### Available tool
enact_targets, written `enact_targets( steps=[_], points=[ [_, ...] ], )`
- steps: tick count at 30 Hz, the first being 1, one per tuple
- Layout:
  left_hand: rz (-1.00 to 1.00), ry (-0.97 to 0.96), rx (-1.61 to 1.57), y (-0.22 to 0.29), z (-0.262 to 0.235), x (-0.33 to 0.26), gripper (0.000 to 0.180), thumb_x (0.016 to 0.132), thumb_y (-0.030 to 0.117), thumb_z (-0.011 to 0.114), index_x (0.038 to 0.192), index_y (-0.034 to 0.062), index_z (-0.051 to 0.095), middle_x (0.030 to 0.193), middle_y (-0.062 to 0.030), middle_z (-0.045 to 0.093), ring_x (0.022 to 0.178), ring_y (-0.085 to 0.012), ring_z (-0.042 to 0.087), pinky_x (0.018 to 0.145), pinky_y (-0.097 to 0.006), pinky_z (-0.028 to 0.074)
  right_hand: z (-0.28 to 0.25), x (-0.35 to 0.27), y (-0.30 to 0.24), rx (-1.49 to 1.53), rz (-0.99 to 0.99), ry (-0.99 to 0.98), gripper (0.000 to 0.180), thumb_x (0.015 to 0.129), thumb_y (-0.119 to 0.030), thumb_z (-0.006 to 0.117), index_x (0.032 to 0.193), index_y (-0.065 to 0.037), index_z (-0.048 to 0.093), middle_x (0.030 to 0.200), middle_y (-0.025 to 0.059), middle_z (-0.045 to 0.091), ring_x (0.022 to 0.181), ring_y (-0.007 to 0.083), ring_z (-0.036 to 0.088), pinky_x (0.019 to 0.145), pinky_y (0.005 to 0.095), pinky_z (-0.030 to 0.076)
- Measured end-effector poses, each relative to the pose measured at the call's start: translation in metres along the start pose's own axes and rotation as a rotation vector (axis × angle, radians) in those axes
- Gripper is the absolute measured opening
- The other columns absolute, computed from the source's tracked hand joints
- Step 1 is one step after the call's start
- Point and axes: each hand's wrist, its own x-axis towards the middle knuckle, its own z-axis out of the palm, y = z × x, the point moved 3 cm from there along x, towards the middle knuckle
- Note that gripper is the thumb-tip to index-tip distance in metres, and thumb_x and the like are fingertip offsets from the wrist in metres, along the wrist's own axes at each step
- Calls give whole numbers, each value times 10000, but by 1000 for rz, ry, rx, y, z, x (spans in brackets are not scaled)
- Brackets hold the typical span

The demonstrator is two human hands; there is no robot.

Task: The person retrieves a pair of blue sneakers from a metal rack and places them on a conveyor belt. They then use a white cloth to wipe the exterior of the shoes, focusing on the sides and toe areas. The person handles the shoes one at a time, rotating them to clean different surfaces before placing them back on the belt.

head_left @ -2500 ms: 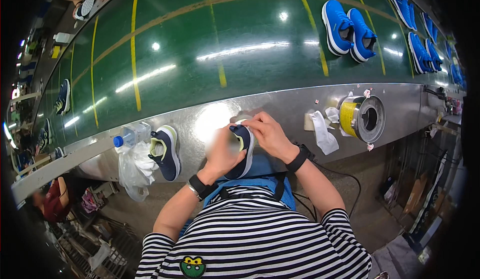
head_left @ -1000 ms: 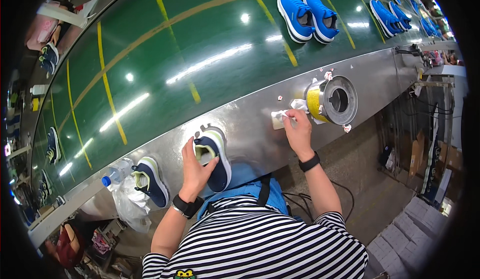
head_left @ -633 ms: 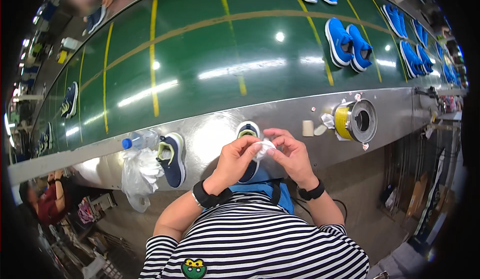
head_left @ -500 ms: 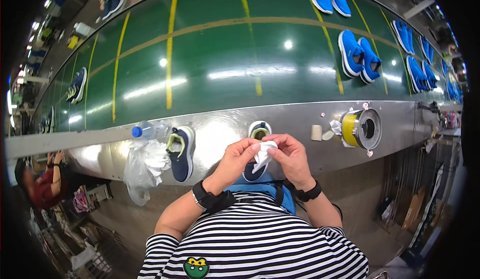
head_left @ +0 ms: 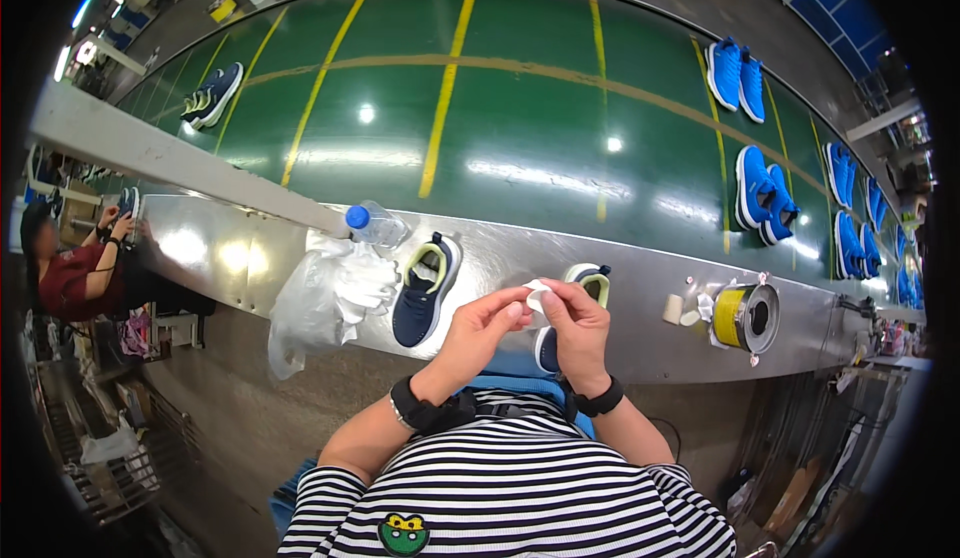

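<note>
Where left hand (head_left: 470, 335) and right hand (head_left: 585, 336) fingers (head_left: 508, 310) pinch: white tissue (head_left: 536, 300), partly covered.
Navy sneaker (head_left: 592, 285) beside tissue: middle hidden.

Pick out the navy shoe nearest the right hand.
The navy shoe half hidden behind the right hand; the other nearby navy shoe stands left of it, beside the bottle, uncovered.

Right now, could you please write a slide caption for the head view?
Left hand and right hand hold a small white scrap near a partly hidden navy shoe, beside a green surface.
</note>
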Motion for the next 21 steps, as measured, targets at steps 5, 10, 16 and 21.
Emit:
enact_targets(
  steps=[5,10,16,21],
  points=[
    [464,596,513,18,-108,-1,662,829,92,724,1387,6,377,1251,-133,488,1089,-210,537,926,-338,462,-8,11,8,139,113,-12,106,946,-94,607,1018,-16,600,935,38,667,815,96,620,738,248,498],
    [515,773,865,10,-187,28,861,750,146,799,1439,25,297,1339,-165,440,1244,-267,442,1024,-415,386,-2,13,3,195,186,-14,117,937,-99,623,1017,-13,620,914,23,657,786,81,608,696,228,485],
    [457,560,702,-18,-224,79,863,696,139,830,1409,31,357,1314,-191,422,1230,-278,460,1048,-374,368,-9,9,9,180,207,-22,114,934,-99,631,1011,-16,630,890,14,650,783,74,606,689,210,475],
    [608,578,961,-5,-221,93,763,692,110,808,1365,88,449,1168,-138,419,1105,-288,477,993,-395,397,-4,12,6,346,229,-91,132,931,-100,634,1018,-2,628,887,27,652,772,89,616,696,234,500]
  ],
)
